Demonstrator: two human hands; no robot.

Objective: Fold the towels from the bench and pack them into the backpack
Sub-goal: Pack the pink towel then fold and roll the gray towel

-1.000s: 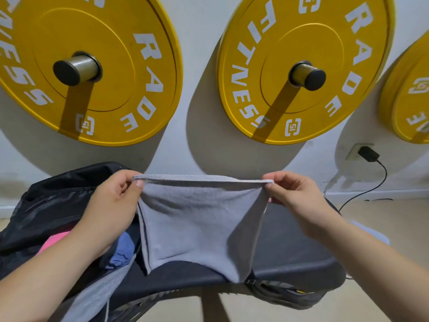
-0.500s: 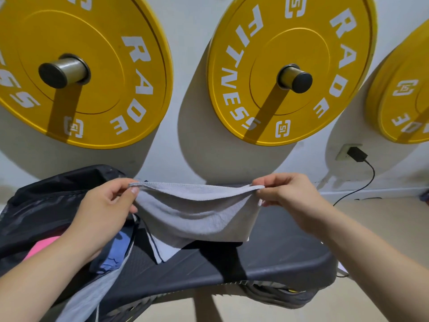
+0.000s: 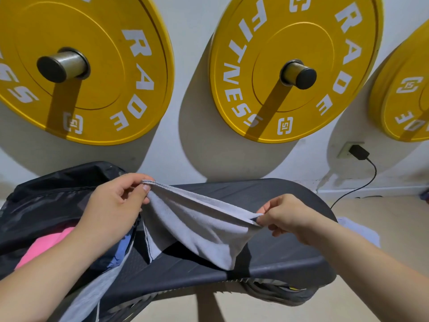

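In the middle of the frame the grey towel (image 3: 199, 226) is sagging onto the bench (image 3: 290, 196), the left hand (image 3: 116, 205) pinching its upper corner and the right hand (image 3: 285, 214) pinching the lower one. With grips this thin, a corner is probably risking slipping free, spoiling the fold before packing into the backpack (image 3: 46, 201) at left. Showing: one held towel, one backpack, two hands, three yellow plates (image 3: 267, 54) above.
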